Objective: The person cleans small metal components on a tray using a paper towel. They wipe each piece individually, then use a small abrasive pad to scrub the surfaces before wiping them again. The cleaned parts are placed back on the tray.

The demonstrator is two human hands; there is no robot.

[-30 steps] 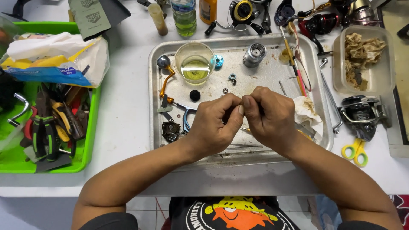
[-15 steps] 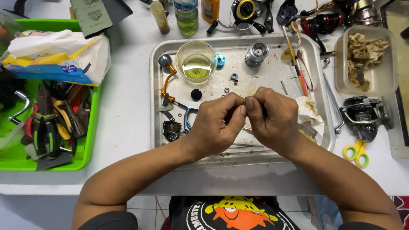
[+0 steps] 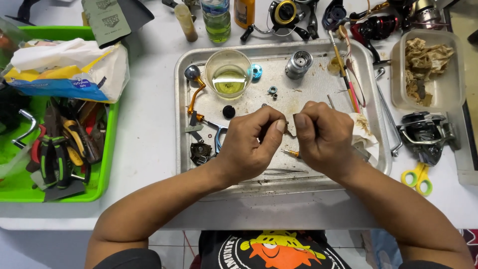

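Both hands work over the dented metal tray (image 3: pixel 184 149). The left hand (image 3: pixel 251 144) and right hand (image 3: pixel 323 139) meet, fingers (image 3: pixel 280 127) pinched together on a small dark metal part (image 3: pixel 290 130) between them. Beyond the fingers stands a clear cup of yellowish liquid (image 3: pixel 228 73); a small orange-tipped tool (image 3: pixel 290 153) lies just beneath.

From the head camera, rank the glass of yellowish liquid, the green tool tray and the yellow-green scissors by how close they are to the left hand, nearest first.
Measured from the left hand:
1. Glass of yellowish liquid, just above the hand, on the metal tray.
2. Scissors, off to the right, past the right hand.
3. Green tool tray, far left on the table.
The scissors and green tray are fairly close to call.
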